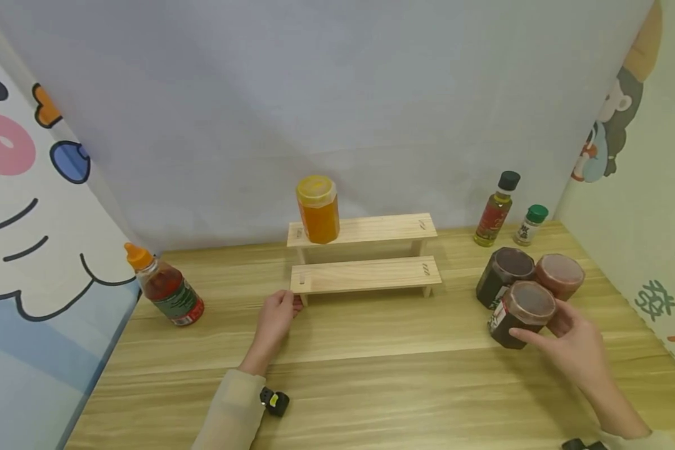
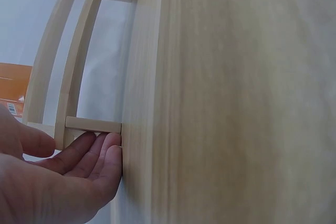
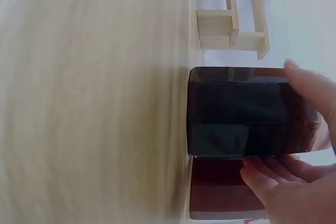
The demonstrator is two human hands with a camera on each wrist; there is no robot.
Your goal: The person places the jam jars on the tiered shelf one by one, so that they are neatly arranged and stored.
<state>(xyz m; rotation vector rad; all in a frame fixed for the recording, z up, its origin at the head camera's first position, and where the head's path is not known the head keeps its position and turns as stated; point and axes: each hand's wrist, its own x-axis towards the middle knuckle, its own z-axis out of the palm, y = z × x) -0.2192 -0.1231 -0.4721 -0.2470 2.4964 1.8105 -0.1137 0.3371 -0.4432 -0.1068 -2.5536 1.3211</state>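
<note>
Around the nearest dark jar [image 1: 522, 315], my right hand [image 1: 579, 344] has its thumb on the near side and its fingers on the right side. In the right wrist view this dark jar [image 3: 239, 111] fills the space between thumb and fingers, its base at the tabletop. Another dark jar [image 1: 505, 275] and a reddish jar [image 1: 561, 275] stand close behind it. My left hand [image 1: 275, 319] is at the left end of a two-step wooden rack [image 1: 365, 275]; its loosely bent fingers [image 2: 97, 158] touch the lower step's leg.
A yellow-lidded honey jar [image 1: 319, 212] stands on the rack's upper step. To the left is a red sauce bottle [image 1: 171, 290] with an orange cap. At the back right stand an oil bottle [image 1: 494, 215] and a green-capped shaker [image 1: 531, 225]. Walls border the table [image 1: 337, 387].
</note>
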